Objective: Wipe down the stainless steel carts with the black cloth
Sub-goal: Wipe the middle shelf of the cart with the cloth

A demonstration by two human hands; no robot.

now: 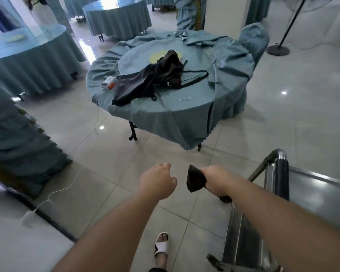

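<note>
fingers (210, 169) of right hand (214, 180) bunched round black cloth (195, 181), ready for cart (279, 185) at right; left hand (158, 180) loosely curled, empty.

black cloth (195, 181) bunched (hand-held), steel cart (310, 197) beside

— What carries things here?
— A round table (185, 107) under a teal cloth (230, 61).
— And on it?
— A black bag (145, 79) sprawled across the middle, a small white box (108, 83) just left of it.
— The floor (106, 154)?
— Pale tiles, with a white cable (63, 190) trailing.
</note>
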